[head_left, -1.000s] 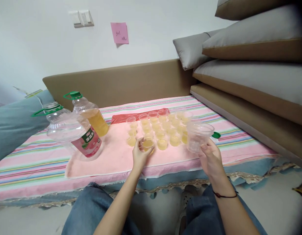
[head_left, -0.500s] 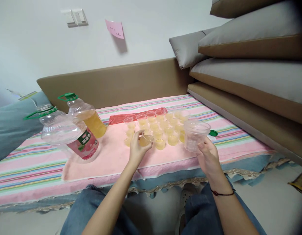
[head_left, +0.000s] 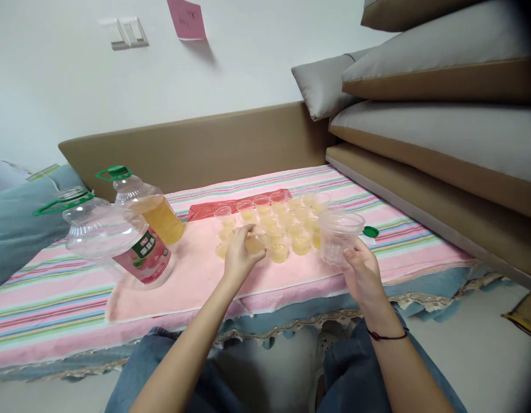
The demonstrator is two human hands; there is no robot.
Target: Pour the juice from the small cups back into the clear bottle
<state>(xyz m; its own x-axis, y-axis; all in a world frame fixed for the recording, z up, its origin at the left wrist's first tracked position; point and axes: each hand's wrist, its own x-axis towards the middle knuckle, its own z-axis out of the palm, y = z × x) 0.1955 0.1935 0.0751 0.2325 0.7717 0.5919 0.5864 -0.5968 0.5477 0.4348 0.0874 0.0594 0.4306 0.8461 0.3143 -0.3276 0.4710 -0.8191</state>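
Observation:
My left hand (head_left: 242, 252) has its thumb and fingers around the sides of a small clear plastic cup (head_left: 256, 243) of pale yellow drink, at the front of the group. Whether that cup touches the cloth I cannot tell. At the right, my right hand (head_left: 363, 267) grips a clear plastic cup (head_left: 339, 236), which looks like several nested together, held upright above the cloth. Between the hands and behind them stand rows of similar cups (head_left: 300, 244), each partly filled with yellow liquid. My left hand hides part of the cups at the left end.
Left of the cups stand an uncapped large bottle (head_left: 119, 241) and a capped one (head_left: 162, 215) partly full of yellow drink. A red plastic sheet (head_left: 205, 210) lies behind the cups. A green cap (head_left: 370, 232) lies at the right, near stacked cushions (head_left: 437, 132).
The view has shifted slightly. My left hand stays around the small cup, which now looks more upright. My right hand still holds its clear cups, little moved.

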